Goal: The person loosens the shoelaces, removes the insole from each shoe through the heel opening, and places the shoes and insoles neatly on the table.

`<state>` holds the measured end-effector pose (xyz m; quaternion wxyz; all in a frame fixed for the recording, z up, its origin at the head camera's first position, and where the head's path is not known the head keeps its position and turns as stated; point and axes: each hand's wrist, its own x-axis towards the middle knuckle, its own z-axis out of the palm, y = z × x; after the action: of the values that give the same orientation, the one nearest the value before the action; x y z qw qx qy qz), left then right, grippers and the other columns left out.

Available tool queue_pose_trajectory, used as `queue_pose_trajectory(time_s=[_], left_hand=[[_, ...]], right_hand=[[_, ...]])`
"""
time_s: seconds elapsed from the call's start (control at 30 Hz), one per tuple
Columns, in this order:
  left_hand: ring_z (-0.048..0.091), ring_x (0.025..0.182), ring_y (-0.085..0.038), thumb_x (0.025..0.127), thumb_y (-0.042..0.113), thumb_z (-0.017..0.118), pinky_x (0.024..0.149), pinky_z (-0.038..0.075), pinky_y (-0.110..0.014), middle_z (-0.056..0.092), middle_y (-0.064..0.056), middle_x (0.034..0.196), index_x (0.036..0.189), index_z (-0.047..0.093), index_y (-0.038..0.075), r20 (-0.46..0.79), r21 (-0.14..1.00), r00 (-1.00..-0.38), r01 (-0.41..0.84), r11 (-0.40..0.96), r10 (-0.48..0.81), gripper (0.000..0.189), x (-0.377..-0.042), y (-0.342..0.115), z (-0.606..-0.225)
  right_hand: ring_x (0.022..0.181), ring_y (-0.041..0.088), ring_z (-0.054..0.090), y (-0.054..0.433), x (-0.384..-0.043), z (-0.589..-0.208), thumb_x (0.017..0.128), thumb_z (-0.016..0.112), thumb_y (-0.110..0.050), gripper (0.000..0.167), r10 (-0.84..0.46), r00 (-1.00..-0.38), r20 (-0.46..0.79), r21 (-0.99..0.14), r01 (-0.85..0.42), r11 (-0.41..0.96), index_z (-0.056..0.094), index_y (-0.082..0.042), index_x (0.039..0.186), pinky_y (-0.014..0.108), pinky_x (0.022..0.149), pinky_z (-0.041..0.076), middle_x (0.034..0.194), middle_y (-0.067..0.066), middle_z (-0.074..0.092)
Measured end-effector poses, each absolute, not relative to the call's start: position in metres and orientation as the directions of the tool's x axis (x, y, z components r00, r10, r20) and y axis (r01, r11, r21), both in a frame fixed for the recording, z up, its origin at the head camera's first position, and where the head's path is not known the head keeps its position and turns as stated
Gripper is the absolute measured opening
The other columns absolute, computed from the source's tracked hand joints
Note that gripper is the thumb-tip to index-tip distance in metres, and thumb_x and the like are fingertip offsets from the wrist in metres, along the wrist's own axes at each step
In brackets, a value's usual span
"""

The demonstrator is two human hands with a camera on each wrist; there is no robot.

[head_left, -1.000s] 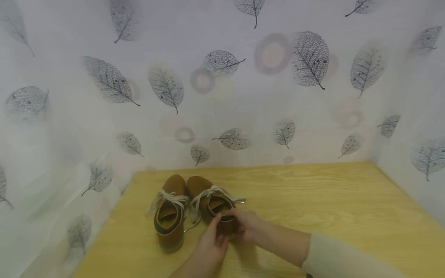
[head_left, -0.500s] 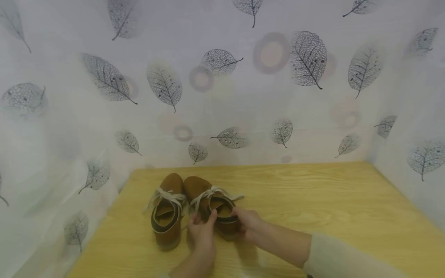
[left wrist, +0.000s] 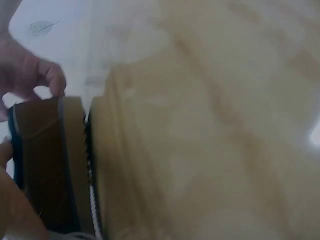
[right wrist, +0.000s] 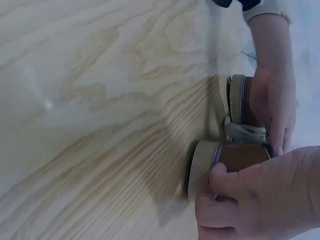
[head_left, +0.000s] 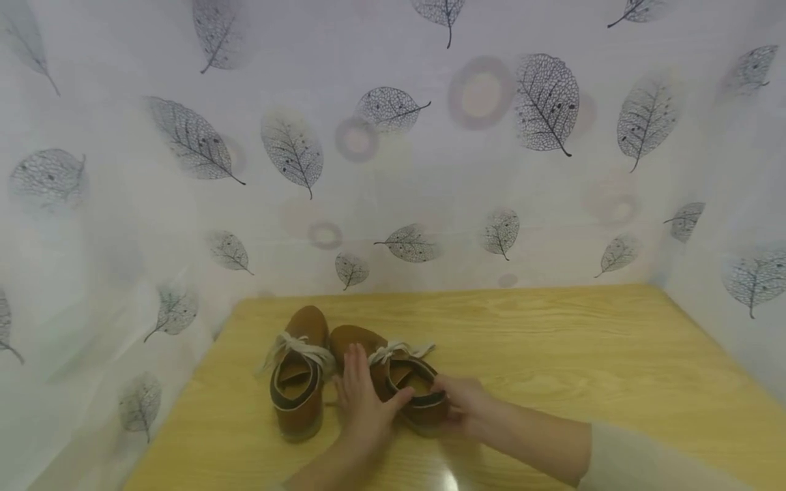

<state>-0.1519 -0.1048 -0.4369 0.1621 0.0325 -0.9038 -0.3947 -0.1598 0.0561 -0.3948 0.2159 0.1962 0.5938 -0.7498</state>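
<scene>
A brown shoe [head_left: 356, 336] with cream laces [head_left: 399, 350] stands on the wooden tabletop, its toe pointing back and left. My right hand [head_left: 471, 408] grips its heel, thumb over the dark collar and fingers low on the outside, as the right wrist view shows of the hand [right wrist: 260, 195]. Along the shoe's left side lies my left hand [head_left: 364, 409], fingers straight and reaching forward, thumb at the back of the collar. The matching shoe [head_left: 301, 421] stands just to the left, laces tied, its toe close to the other toe.
Light wood grain covers the tabletop [head_left: 552, 354]. White sheeting with grey leaf prints [head_left: 393, 177] rises behind it and at both sides. A bright glare spot shows near the front.
The right-hand shoe's heel has swung to the right, angling its toe further left, with my right hand on it. My left hand has shifted from the heel to the shoe's left side, fingers extended.
</scene>
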Motion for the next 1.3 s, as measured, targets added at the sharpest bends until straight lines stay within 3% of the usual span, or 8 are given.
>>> queue_pose_trajectory(time_s=[0.1, 0.23, 0.4, 0.6, 0.9, 1.03, 1.3], left_hand=[[0.003, 0.143, -0.042, 0.069, 0.052, 0.076, 0.11, -0.002, -0.067, 0.003, -0.025, 0.155, 0.148, 0.009, -0.007, 0.145, 0.673, -0.987, 0.053, 0.737, -0.062, 0.119, -0.156, -0.11, -0.435], [0.0, 0.144, -0.038, 0.069, 0.063, 0.071, 0.11, -0.005, -0.066, 0.0, -0.02, 0.157, 0.15, 0.008, -0.001, 0.081, 0.603, -0.995, 0.095, 0.792, 0.058, 0.121, -0.161, -0.116, -0.433], [-0.001, 0.144, -0.037, 0.069, 0.064, 0.069, 0.113, -0.001, -0.061, 0.002, -0.019, 0.157, 0.151, 0.005, 0.002, 0.082, 0.568, -0.971, 0.229, 0.791, 0.223, 0.121, -0.164, -0.124, -0.433], [0.005, 0.145, -0.034, 0.075, 0.065, 0.06, 0.114, 0.005, -0.057, 0.002, -0.016, 0.157, 0.151, 0.003, 0.003, 0.088, 0.442, -0.933, 0.351, 0.826, 0.349, 0.113, -0.161, -0.129, -0.436], [0.019, 0.142, -0.034, 0.077, 0.072, 0.048, 0.113, 0.014, -0.061, 0.014, -0.014, 0.156, 0.15, 0.02, 0.008, 0.111, 0.224, -0.906, 0.424, 0.877, 0.41, 0.101, -0.162, -0.132, -0.435], [0.018, 0.142, -0.036, 0.077, 0.076, 0.045, 0.112, 0.009, -0.063, 0.018, -0.019, 0.155, 0.149, 0.022, 0.006, 0.09, 0.287, -0.922, 0.385, 0.877, 0.376, 0.104, -0.158, -0.129, -0.439], [0.01, 0.142, -0.042, 0.08, 0.071, 0.05, 0.111, 0.0, -0.066, 0.011, -0.025, 0.155, 0.149, 0.02, 0.004, 0.069, 0.429, -0.949, 0.306, 0.85, 0.307, 0.1, -0.147, -0.112, -0.442]], right_hand=[[0.083, 0.026, 0.059, 0.065, -0.161, -0.397, 0.076, 0.054, 0.0, 0.035, -0.115, -0.826, -0.552, -0.812, 0.564, -0.152, 0.049, 0.013, 0.108, 0.037, 0.085, 0.056, 0.101, 0.023, 0.044], [0.084, 0.025, 0.057, 0.077, -0.169, -0.408, 0.073, 0.058, -0.001, 0.036, -0.18, -0.808, -0.56, -0.803, 0.583, -0.12, 0.049, 0.009, 0.107, 0.034, 0.084, 0.056, 0.102, 0.022, 0.045], [0.086, 0.024, 0.057, 0.091, -0.181, -0.425, 0.069, 0.059, 0.001, 0.042, -0.235, -0.78, -0.58, -0.786, 0.611, -0.09, 0.048, 0.007, 0.108, 0.034, 0.082, 0.057, 0.103, 0.021, 0.048], [0.089, 0.026, 0.055, 0.099, -0.18, -0.406, 0.071, 0.054, 0.003, 0.054, -0.209, -0.76, -0.616, -0.774, 0.633, -0.023, 0.037, 0.011, 0.121, 0.04, 0.087, 0.055, 0.105, 0.022, 0.046], [0.081, 0.018, 0.051, 0.115, -0.18, -0.394, 0.072, 0.053, 0.007, 0.022, -0.295, -0.732, -0.614, -0.769, 0.639, 0.015, 0.056, 0.004, 0.093, 0.029, 0.079, 0.055, 0.093, 0.014, 0.047], [0.082, 0.019, 0.05, 0.123, -0.184, -0.394, 0.072, 0.054, 0.007, 0.015, -0.326, -0.74, -0.589, -0.79, 0.612, 0.038, 0.06, 0.001, 0.085, 0.03, 0.078, 0.055, 0.094, 0.013, 0.046], [0.079, 0.019, 0.052, 0.136, -0.198, -0.397, 0.072, 0.056, 0.001, 0.009, -0.35, -0.747, -0.566, -0.82, 0.554, 0.144, 0.059, -0.007, 0.074, 0.03, 0.077, 0.054, 0.085, 0.007, 0.05]])
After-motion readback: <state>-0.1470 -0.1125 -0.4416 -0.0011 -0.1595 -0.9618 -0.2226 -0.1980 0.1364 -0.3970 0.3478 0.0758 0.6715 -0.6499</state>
